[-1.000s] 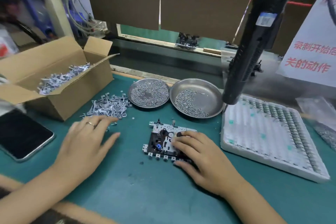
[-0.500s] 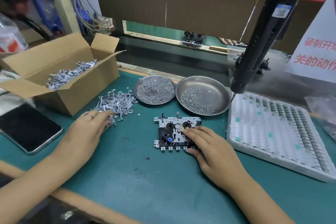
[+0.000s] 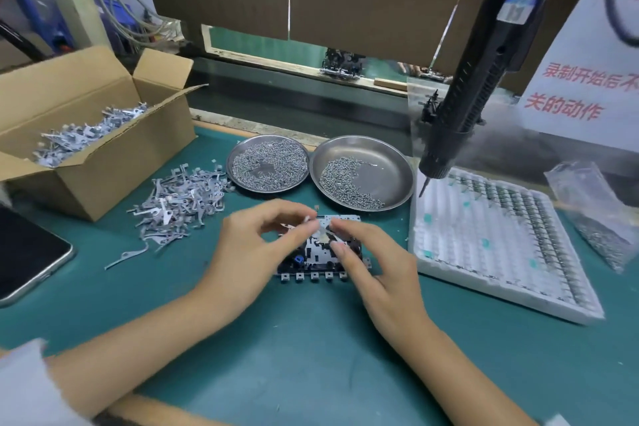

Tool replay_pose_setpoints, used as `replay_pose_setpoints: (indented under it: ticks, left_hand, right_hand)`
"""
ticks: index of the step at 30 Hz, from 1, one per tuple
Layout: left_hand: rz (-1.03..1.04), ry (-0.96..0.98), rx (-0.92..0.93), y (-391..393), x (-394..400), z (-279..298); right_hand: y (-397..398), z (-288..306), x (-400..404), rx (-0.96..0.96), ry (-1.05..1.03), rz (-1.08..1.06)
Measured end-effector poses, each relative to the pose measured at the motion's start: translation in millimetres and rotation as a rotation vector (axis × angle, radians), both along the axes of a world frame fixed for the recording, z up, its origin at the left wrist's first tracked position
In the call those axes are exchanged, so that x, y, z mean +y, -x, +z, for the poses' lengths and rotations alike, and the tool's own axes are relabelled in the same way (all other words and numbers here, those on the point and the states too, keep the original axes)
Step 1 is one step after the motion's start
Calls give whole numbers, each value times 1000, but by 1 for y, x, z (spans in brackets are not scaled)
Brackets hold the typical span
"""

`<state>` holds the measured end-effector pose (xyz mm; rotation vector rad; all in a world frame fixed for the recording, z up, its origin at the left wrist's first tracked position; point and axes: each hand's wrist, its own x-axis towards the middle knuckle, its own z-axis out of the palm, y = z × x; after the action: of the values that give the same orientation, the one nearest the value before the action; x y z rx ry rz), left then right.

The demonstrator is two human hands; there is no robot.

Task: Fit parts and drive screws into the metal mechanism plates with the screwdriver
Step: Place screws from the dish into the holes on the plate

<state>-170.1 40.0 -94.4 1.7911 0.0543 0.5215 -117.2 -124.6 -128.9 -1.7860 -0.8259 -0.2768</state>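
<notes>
A metal mechanism plate (image 3: 320, 264) with black parts lies flat on the green mat, partly hidden by both hands. My left hand (image 3: 256, 252) pinches a small grey metal lever part (image 3: 306, 221) between thumb and fingertips just above the plate's far edge. My right hand (image 3: 373, 266) rests on the plate's right side, its fingertips pressing near the middle. A black electric screwdriver (image 3: 480, 69) hangs untouched at the upper right, bit pointing down. Loose lever parts (image 3: 179, 204) are heaped left of the plate.
Two steel dishes of screws (image 3: 269, 166) (image 3: 363, 173) stand behind the plate. An open cardboard box (image 3: 86, 135) of levers sits far left, a phone (image 3: 24, 252) at the left edge. A white foam tray (image 3: 498, 242) and a plastic bag (image 3: 598, 214) lie right.
My left hand left the lever pile and came over the plate holding one lever part. My right hand stayed on the plate. The camera view moved closer.
</notes>
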Motion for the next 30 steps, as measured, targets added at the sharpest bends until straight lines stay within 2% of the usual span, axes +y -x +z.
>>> replay_pose_setpoints:
  ticks: [4,7,13,16,30]
  left_hand:
    - [-34,-101,-12,-14,-12,-11]
    - [-46,-249,-37,-17,-7,-18]
    - [-14,-357,29,-19,7,-19]
    - [-28,-433,89,-19,8,-21]
    - [-9,-486,190,-17,11,-17]
  right_hand:
    - [-7,-1,0,39,-94,-71]
    - [-12,-5,0,49,-91,-125]
    - [-17,-12,0,-60,64,-117]
    - [-16,-12,-1,-53,102,-106]
    - [-11,-9,-4,-20,163,-27]
